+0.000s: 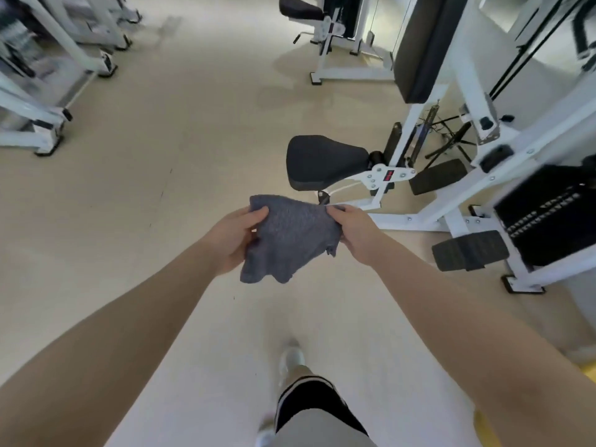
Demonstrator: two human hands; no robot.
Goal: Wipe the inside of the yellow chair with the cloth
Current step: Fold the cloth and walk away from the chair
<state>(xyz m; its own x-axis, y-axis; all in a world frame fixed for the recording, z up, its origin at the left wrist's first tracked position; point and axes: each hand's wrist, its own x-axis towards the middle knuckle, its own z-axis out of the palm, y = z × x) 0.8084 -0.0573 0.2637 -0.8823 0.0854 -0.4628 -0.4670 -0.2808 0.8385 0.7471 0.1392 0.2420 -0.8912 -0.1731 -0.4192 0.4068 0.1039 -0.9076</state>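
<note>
Two bare hands hold a grey cloth (292,237) out in front of the person, above a pale floor (161,175). Nearest, below the grip, a light shoe (292,356) and a leg in dark shorts with white stripes show between the forearms. The left hand (233,237) grips the cloth's left edge, thumb curled over the top corner and fingers tucked behind the fabric. The right hand (354,232) pinches the opposite upper edge, fingers closed on it. The cloth hangs slack between them, its lower part drooping under the left hand. Just beyond the grip stands a black padded seat (325,161) on a white exercise machine (451,162), whose frame runs off to the right, with black foot pads (469,250) and a dark weight stack (548,214) beside the right hand. Farther off, past the seat, is another white machine (335,37), and to the far left more white frames (51,79). At the lower right edge is a strip of yellow (588,372); what it belongs to cannot be told.
</note>
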